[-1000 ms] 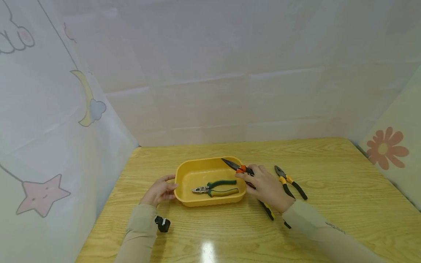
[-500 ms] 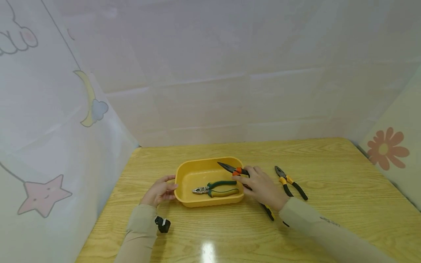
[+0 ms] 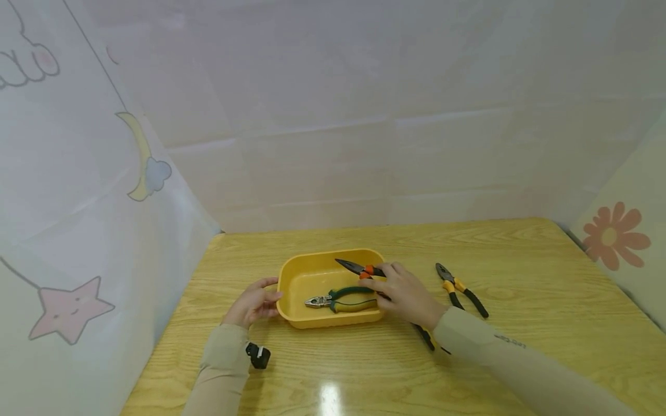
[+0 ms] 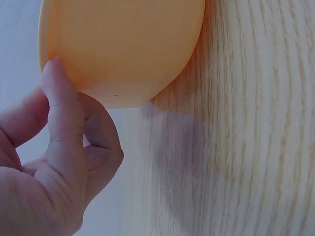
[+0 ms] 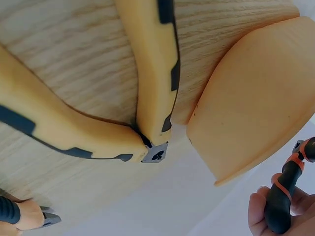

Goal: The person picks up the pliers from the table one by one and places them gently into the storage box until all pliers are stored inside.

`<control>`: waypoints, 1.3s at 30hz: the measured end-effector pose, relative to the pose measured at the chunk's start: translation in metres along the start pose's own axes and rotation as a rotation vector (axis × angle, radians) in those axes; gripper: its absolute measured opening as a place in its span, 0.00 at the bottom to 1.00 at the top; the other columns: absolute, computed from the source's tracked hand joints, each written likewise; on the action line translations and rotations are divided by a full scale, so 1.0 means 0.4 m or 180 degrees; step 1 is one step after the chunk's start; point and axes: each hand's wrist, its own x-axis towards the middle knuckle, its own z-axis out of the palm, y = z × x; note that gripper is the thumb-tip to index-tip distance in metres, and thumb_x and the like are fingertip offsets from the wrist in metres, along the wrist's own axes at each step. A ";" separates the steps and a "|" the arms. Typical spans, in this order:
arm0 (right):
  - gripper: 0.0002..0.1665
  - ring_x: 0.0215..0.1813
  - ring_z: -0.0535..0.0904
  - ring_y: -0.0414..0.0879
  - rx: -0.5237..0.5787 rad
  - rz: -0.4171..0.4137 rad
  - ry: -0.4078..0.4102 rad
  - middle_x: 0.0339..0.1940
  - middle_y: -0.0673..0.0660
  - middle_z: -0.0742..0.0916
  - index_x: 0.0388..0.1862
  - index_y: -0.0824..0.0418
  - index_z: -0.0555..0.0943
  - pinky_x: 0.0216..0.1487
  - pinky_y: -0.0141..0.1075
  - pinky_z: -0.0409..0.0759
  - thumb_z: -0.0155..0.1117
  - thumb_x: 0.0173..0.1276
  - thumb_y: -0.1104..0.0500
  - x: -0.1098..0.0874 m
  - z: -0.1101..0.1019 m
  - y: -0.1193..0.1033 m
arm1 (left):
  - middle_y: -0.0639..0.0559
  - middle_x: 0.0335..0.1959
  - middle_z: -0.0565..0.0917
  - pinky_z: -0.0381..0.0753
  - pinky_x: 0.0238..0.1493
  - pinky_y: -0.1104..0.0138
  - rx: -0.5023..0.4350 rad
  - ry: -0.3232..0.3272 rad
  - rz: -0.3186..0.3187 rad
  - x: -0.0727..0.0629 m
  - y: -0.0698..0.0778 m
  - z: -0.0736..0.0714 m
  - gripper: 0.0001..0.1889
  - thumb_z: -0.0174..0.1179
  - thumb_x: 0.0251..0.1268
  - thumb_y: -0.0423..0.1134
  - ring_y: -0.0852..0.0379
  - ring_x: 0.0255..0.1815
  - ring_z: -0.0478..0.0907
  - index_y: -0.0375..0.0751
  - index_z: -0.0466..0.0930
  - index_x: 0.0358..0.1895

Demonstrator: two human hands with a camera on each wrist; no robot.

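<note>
My left hand (image 3: 252, 303) holds the left end of a yellow plastic tray (image 3: 317, 324). In the left wrist view its thumb lies on the rim, with curled fingers outside the wall. My right hand (image 3: 408, 294) grips needle-nose pliers (image 3: 350, 266) by their black and orange handles (image 5: 281, 201). Their dark, pointed nose hangs over the tray's right half, aimed left. Combination pliers (image 3: 318, 301) with green and olive handles lie on the tray floor, nose to the left. The right hand partly covers their handle ends.
On the wooden table (image 3: 333, 358), right of the tray, lie pliers with yellow and black handles (image 3: 470, 300). More yellow-black handles (image 5: 155, 64) lie under my right forearm, mostly hidden in the head view. A printed cloth (image 3: 333, 173) hangs behind the table.
My right hand has moved left with the needle-nose pliers, bringing them further over the tray. The left hand and the tray have stayed nearly still.
</note>
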 end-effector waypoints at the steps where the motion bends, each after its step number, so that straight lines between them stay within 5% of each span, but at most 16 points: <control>1: 0.24 0.49 0.75 0.58 -0.0011 -0.0008 -0.0003 0.55 0.67 0.78 0.58 0.47 0.82 0.44 0.49 0.78 0.67 0.62 0.62 0.001 0.000 0.000 | 0.43 0.33 0.77 0.79 0.23 0.71 -0.0018 -0.0018 -0.0001 0.001 0.000 0.002 0.28 0.53 0.70 0.26 0.58 0.25 0.75 0.32 0.58 0.72; 15: 0.23 0.47 0.75 0.57 -0.0093 -0.0350 -0.0103 0.53 0.65 0.79 0.58 0.46 0.82 0.42 0.48 0.79 0.65 0.65 0.61 0.044 0.030 0.000 | 0.46 0.29 0.76 0.78 0.22 0.72 -0.0097 -0.0135 0.0064 -0.002 -0.003 -0.001 0.30 0.52 0.70 0.25 0.59 0.22 0.74 0.30 0.53 0.73; 31: 0.22 0.47 0.76 0.56 0.0051 -0.0507 -0.0241 0.52 0.64 0.80 0.57 0.48 0.83 0.41 0.47 0.79 0.64 0.65 0.63 0.074 0.050 0.015 | 0.43 0.30 0.77 0.78 0.21 0.71 -0.0108 -0.0026 0.0073 0.005 -0.010 0.001 0.28 0.51 0.70 0.25 0.59 0.22 0.74 0.31 0.57 0.72; 39: 0.23 0.45 0.73 0.53 -0.0187 -0.0684 -0.0425 0.53 0.61 0.80 0.59 0.47 0.82 0.42 0.46 0.76 0.67 0.65 0.59 0.095 0.051 0.027 | 0.43 0.31 0.77 0.78 0.22 0.71 -0.0086 -0.0038 0.0084 -0.002 -0.005 -0.001 0.29 0.51 0.71 0.25 0.59 0.22 0.74 0.31 0.56 0.72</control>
